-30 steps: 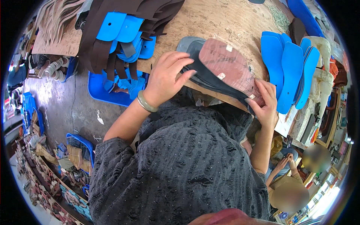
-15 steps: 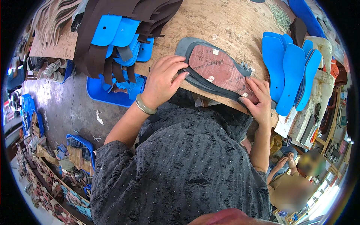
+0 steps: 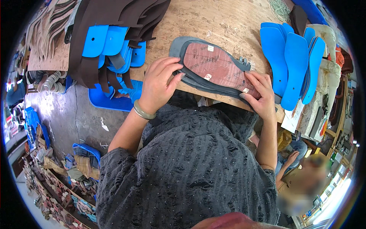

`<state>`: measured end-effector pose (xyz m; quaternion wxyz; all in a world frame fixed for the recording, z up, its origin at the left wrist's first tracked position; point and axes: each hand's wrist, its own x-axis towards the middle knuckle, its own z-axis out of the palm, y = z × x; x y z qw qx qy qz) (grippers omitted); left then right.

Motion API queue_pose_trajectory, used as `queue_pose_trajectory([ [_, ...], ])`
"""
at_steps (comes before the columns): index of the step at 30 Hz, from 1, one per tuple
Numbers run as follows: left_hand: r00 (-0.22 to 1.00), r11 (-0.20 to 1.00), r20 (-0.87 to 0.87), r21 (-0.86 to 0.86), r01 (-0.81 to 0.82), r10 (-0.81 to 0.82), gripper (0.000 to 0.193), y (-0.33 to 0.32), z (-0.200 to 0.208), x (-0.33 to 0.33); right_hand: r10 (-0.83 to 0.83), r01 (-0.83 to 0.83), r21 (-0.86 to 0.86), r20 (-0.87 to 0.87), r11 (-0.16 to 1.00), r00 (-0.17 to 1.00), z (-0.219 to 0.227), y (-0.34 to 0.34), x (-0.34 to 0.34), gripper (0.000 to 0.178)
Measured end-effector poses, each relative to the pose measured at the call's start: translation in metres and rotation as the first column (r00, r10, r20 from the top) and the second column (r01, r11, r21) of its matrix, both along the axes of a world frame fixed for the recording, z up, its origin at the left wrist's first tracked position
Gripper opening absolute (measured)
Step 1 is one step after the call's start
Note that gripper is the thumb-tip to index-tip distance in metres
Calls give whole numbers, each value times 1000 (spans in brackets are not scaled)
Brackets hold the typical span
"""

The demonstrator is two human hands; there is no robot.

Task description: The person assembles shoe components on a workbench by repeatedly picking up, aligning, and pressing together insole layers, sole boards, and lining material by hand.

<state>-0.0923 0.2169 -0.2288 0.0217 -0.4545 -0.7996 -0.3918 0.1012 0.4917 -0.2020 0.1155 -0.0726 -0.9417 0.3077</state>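
Observation:
A reddish-brown sole-shaped sheet (image 3: 215, 65) with small pale patches lies on a black sole piece (image 3: 237, 65) with a notched tab on its far edge. Below it are more dark grey sole pieces (image 3: 176, 47), stacked along the table's near edge. My left hand (image 3: 162, 82), a pale bangle at its wrist, has bent fingers and thumb closed around the stack's left, broad end. At the narrow right end, my right hand (image 3: 261, 93) grips the sole piece, fingers on the far side and thumb on the near side. The undersides of the pieces are hidden.
Blue insoles (image 3: 296, 65) lie fanned at the right of the wooden table (image 3: 206, 19). Dark brown strips (image 3: 126, 13) and more blue pieces (image 3: 95, 40) overhang its left edge, above a blue bin (image 3: 97, 98). Another person (image 3: 291, 156) sits at lower right.
The view has shifted slightly, so the table and sole pieces appear a little further left. Both hands keep their places on the sole piece. The seated person's hands have moved.

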Motion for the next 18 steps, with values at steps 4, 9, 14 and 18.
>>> queue_pose_trajectory([
  [4, 999, 999, 1, 9, 33, -33, 25, 2, -1, -2, -19, 19, 24, 0, 1000, 1000, 2, 1, 2, 59],
  [9, 985, 990, -117, 55, 132, -125, 57, 32, 24, -4, 18, -17, 25, -26, 1000, 1000, 6, 2, 0, 59],
  [14, 838, 858, -187, -81, 507, -513, 71, 94, 34, -17, 23, -23, 61, 11, 998, 1000, 6, 4, 5, 58],
  [18, 781, 789, -110, -126, 602, -614, 65, 101, 27, -23, -54, 41, -134, -93, 990, 994, 8, 10, 14, 54],
])
